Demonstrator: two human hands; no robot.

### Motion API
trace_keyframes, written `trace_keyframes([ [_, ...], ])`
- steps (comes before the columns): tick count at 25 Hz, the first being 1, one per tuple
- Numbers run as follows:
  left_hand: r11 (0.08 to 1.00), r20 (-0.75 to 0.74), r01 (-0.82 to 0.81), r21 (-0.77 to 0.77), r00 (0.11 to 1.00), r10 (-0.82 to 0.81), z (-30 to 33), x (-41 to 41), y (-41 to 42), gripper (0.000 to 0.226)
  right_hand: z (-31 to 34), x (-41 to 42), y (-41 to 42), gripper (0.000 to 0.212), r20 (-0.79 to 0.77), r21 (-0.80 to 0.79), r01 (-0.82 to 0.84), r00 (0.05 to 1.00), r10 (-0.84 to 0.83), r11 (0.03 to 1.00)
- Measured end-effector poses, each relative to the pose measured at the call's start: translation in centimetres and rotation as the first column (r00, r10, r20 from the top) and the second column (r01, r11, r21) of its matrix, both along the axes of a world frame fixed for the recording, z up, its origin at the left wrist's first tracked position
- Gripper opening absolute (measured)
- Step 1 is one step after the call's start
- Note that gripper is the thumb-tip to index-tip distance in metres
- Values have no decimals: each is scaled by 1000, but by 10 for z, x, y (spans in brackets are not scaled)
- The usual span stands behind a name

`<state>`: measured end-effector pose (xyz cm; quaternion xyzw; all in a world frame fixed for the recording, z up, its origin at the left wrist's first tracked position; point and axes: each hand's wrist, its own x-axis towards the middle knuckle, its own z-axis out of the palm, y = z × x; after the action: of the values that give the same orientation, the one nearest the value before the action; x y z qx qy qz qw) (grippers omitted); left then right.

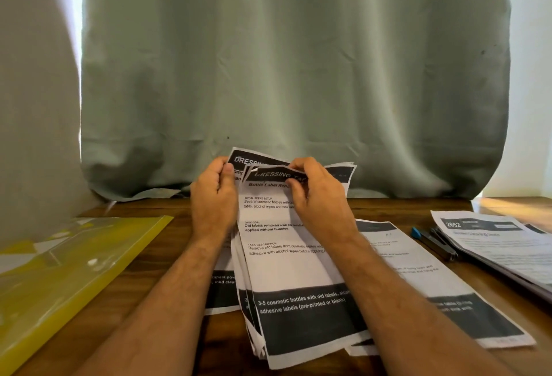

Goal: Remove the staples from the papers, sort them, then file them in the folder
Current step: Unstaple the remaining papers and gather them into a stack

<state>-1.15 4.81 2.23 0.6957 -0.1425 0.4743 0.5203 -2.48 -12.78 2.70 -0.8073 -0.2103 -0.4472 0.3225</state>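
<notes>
Upright between both, papers (pixel 286 256), left hand (pixel 213 196) gripping top corner, right hand (pixel 316 193) pinching top sheet

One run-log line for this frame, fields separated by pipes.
left hand: holds papers top | right hand: pinches top sheet corner | folder: far left, on table | stapler: right, untouched

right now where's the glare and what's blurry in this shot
Head view: daylight blows out both edges of the grey-green curtain; sheen on the yellow plastic folder; the white printed stack at far right is blurred; wide-angle bowing at the borders.
</notes>
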Motion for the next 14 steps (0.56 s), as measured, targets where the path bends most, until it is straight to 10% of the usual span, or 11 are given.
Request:
trace_keyframes([
  [10,956,67,204,211,973,-222,1,-17,-14,30,3,6,-2,18,-4,169,5,1000,-4,986],
  [14,977,26,41,211,999,-47,0,-5,-14,16,2,8,-5,38,-4,124,-6,1000,6,992],
])
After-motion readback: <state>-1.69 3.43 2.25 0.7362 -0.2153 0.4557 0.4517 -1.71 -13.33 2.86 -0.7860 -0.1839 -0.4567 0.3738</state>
